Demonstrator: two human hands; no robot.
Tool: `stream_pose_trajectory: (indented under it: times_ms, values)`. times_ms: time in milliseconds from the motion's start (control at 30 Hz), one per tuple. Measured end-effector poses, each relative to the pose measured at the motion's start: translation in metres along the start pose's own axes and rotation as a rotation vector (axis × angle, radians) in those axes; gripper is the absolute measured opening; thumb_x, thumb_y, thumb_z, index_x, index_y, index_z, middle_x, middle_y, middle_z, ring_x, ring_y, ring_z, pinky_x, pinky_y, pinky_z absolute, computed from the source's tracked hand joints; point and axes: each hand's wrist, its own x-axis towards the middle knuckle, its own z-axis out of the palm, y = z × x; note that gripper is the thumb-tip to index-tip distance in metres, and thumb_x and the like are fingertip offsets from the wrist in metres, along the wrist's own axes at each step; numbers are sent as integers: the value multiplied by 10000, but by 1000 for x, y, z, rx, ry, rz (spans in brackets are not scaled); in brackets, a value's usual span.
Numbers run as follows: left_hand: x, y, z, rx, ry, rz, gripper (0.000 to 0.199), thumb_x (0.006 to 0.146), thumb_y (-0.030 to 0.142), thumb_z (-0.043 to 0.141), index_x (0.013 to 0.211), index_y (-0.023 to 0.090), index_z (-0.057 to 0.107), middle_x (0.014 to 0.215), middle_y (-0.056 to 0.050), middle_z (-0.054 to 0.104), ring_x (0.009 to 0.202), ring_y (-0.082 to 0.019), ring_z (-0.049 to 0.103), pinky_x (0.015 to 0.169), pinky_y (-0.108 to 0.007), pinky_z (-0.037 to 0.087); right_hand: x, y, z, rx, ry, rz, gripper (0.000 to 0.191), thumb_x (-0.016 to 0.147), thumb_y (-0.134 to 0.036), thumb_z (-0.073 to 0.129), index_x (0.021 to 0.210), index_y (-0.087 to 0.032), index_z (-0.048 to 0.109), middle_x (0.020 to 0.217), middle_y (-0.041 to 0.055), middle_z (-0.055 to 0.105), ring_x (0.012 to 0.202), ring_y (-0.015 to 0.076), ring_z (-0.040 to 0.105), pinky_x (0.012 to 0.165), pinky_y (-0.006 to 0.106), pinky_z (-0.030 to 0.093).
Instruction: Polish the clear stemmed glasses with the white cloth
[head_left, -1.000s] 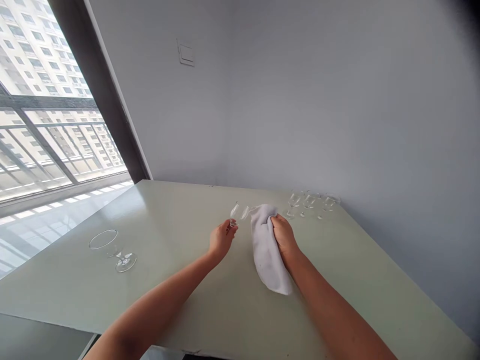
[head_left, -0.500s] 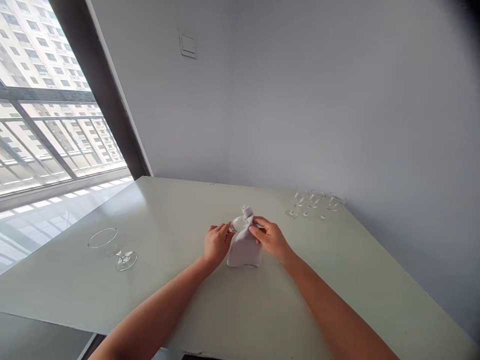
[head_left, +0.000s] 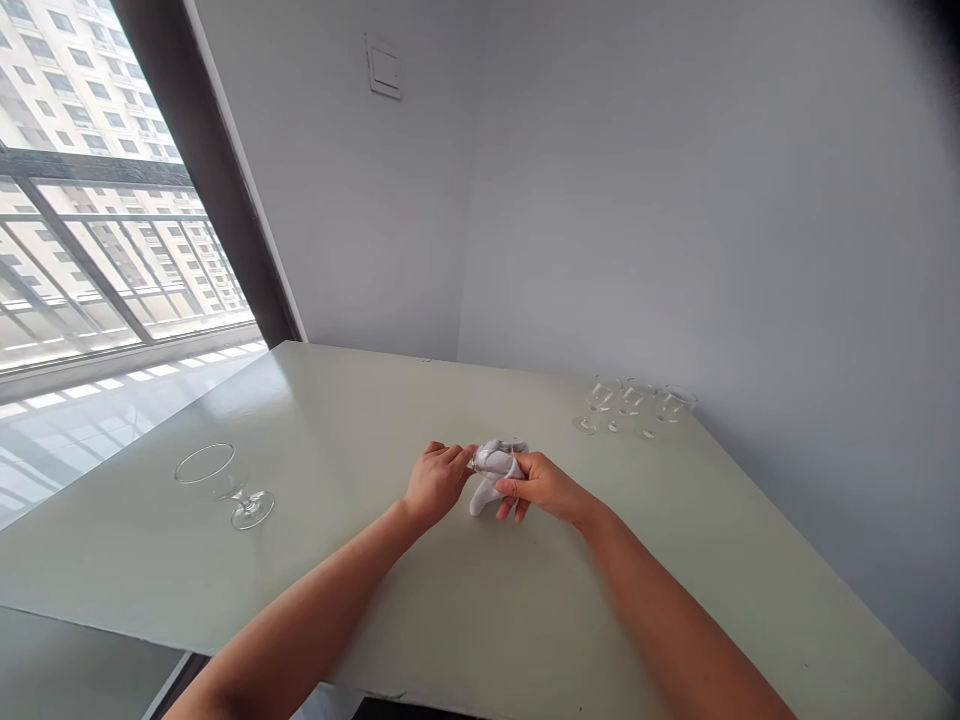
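My left hand [head_left: 441,482] is closed on a small clear glass [head_left: 477,461] above the middle of the table; my fingers hide most of its near end. The glass's bowl lies on its side, pointing right, with a pale cloth [head_left: 487,490] around and inside it. My right hand [head_left: 538,487] grips the cloth at the rim, thumb in front and fingers curled below. A short end of the cloth hangs down between my hands.
A large stemmed glass [head_left: 252,508] stands on the left of the pale table [head_left: 360,620]. Three stemmed glasses [head_left: 631,402] stand at the back right, near the grey wall [head_left: 675,200]. A window is at the left.
The cloth has been bunched up around the glass, and less of it hangs down. My right hand has moved slightly lower. The view has shifted a little.
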Motion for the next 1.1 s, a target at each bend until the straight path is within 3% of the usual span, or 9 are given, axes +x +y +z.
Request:
stream_pose_trajectory:
  times_ms: [233,333,433,567,633,767,867,967,1100]
  values:
    - [9,5,-19,87,115,5,259,849,206,452,1087,208,554,786,-48,636,750,-160,551,768,-341,331,6,6,1,295,143,32,337,732,-411,630,930,-141,586,637,20,625,533,148,627,453,238,485]
    - [11,4,-27,-76,23,-30,254,851,272,460,1070,220,577,704,-31,616,663,-138,508,689,-304,339,1,-2,3,277,150,12,328,748,-420,614,928,-146,589,637,18,628,530,144,625,476,247,485]
    - [13,1,-35,-468,-194,-198,288,823,383,485,1025,210,594,668,-7,572,626,-122,466,621,-261,352,-13,-16,0,44,90,-34,289,750,-406,616,870,-144,600,614,14,630,531,160,630,543,285,493]
    - [15,-4,-41,-1152,-768,-240,382,781,507,476,804,144,591,597,4,488,529,-94,416,504,-229,331,-32,-33,-7,-195,-147,-55,239,742,-375,631,711,-142,588,601,16,635,589,169,640,619,291,476]
    - [15,-3,-40,-1249,-850,-230,407,784,523,456,789,134,577,599,-7,500,522,-98,429,492,-232,332,-34,-35,-10,-202,-177,-52,237,743,-373,628,707,-142,590,635,18,639,601,171,644,625,292,477]
    - [13,5,-29,-672,-317,-270,323,821,412,469,1018,179,571,831,-72,607,755,-168,536,670,-302,398,-18,-20,-17,-41,101,-10,258,715,-376,652,814,-140,619,584,1,619,502,141,612,571,282,483]
    - [11,9,-24,-127,23,-87,282,808,316,525,1075,232,566,907,-75,621,893,-203,523,824,-375,350,-1,-4,-18,255,224,23,279,683,-380,676,827,-147,623,477,-40,556,388,85,516,488,244,457]
    - [9,7,-22,6,85,-9,209,813,298,528,999,254,613,774,-47,625,804,-177,527,816,-359,342,7,6,-14,401,204,58,271,672,-380,685,802,-151,624,419,-60,506,360,66,470,468,227,441]
    - [10,1,-22,-364,-114,-314,240,799,404,520,909,240,656,703,-23,607,680,-143,503,686,-299,378,0,0,-14,197,119,-8,317,673,-384,684,879,-151,625,533,-32,586,398,94,530,516,264,453]
